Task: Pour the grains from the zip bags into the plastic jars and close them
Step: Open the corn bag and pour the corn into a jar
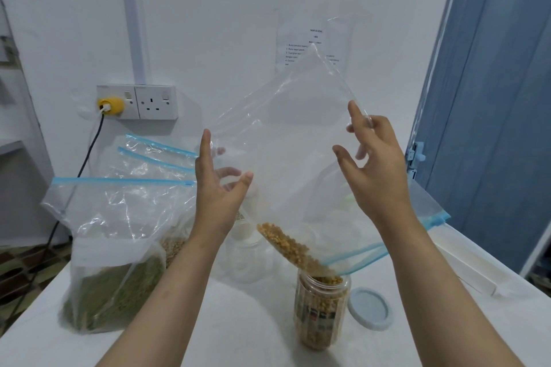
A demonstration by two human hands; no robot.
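I hold a clear zip bag (286, 140) upside down above the table, its blue zip mouth tipped down at the lower right. My left hand (219, 188) pinches the bag's left edge and my right hand (375, 164) pinches its right edge. Yellow-brown grains (286, 244) slide along the bag's lower fold into an open plastic jar (322, 310) that is nearly full. The jar's pale grey lid (370, 308) lies flat on the table just right of it. An empty clear jar (247, 256) stands behind my left forearm.
A zip bag of green grains (113, 286) stands at the left, with more clear zip bags (155, 158) behind it. A wall socket with a yellow plug (110, 105) and a black cable is behind. The white table's (238, 331) right edge runs near a blue door (492, 98).
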